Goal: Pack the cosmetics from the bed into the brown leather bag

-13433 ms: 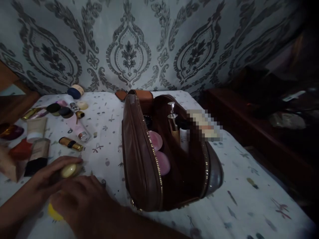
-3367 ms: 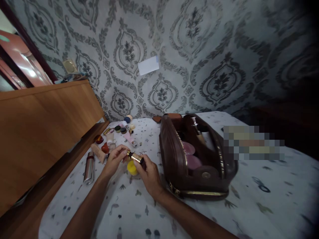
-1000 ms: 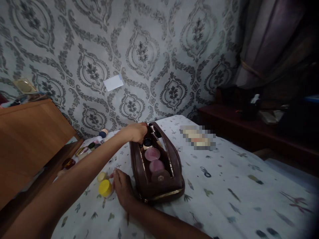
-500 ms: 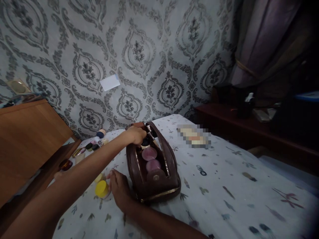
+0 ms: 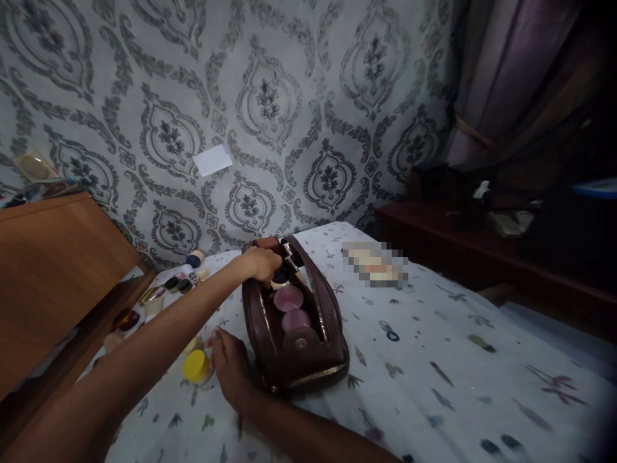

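A brown leather toiletry bag lies unzipped on the patterned bedsheet. Inside it sit two round pink lids in a row and a black-lidded jar. My left hand reaches over the bag's far left rim, its fingers curled down inside beside the black lid; whatever they grip is hidden. Low at the bag's left side, my right hand rests on the sheet with fingers stretched out, close beside a yellow-lidded jar. Metallic-looking slim items stand at the bag's far end.
Several small cosmetic jars and tubes lie along the sheet's left side, partly behind my left forearm. A wooden cabinet borders the left. A blurred-out item lies right of the bag. Beyond it stands a dark red shelf; patterned wallpaper rises behind.
The bag has shifted very slightly to the left, and my left hand with it. My right hand stays almost where it was.
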`<state>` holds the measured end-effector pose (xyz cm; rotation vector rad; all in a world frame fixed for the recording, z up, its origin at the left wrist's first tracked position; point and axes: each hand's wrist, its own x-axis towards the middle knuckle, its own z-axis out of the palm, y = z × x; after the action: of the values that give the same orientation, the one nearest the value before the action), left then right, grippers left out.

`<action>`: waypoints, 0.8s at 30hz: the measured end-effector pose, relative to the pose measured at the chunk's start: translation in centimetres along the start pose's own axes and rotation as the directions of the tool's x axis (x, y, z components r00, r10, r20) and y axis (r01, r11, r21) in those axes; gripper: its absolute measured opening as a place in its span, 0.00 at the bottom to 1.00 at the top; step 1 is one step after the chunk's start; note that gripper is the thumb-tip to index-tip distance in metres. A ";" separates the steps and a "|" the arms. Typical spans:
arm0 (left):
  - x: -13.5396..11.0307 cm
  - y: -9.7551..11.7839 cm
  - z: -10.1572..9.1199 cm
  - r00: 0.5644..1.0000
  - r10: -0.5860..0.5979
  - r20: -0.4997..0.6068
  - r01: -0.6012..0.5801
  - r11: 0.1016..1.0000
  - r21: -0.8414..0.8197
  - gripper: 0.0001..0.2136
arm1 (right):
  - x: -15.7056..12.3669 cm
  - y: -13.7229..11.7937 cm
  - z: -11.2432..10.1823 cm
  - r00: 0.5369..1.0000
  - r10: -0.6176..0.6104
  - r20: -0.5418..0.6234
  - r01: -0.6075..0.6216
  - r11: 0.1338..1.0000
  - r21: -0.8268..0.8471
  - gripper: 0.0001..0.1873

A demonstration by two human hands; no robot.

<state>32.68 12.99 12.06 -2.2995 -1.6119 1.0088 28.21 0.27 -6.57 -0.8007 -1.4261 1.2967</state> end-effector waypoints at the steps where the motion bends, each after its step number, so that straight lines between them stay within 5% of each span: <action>1: 0.0 0.0 0.0 1.000 0.004 0.005 -0.004 1.000 0.007 0.16 | 0.0 0.0 0.0 1.000 0.011 0.012 -0.011 1.000 0.006 0.17; 17: 0.3 -0.7 0.2 0.999 0.045 -0.014 -0.046 0.998 -0.049 0.15 | 0.3 0.7 0.3 0.996 0.067 0.051 -0.071 0.993 0.097 0.19; 24: 0.6 -3.4 0.3 0.974 0.132 -0.186 -0.165 0.971 -0.175 0.10 | 0.3 1.0 0.0 0.999 0.029 0.044 -0.032 0.996 0.087 0.22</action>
<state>29.99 14.82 13.25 -2.5861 -1.5456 0.6840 27.98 0.75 -7.50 -0.7425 -1.3852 1.3978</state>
